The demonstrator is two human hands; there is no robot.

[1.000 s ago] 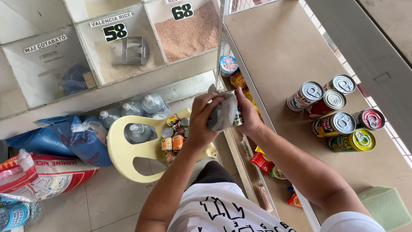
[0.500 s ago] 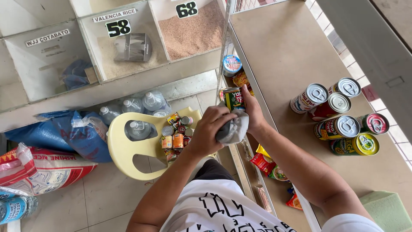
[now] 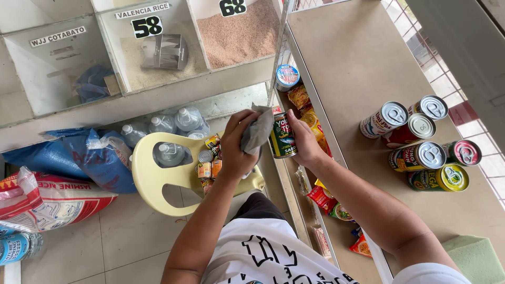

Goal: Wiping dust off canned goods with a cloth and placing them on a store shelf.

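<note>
**Cloth and can held over the shelf edge**

The left hand (image 3: 238,146) is closed around a crumpled grey cloth (image 3: 258,130), pressed against a green-labelled tin can (image 3: 283,137) that the right hand (image 3: 305,144) grips from the side, above the edge of the tan counter (image 3: 357,63). Below them, a pale yellow plastic chair (image 3: 152,181) carries small cans. Farther right, six tins (image 3: 421,142) lie clustered on the counter. Beyond, rice bins (image 3: 158,58) line the wall.
</note>
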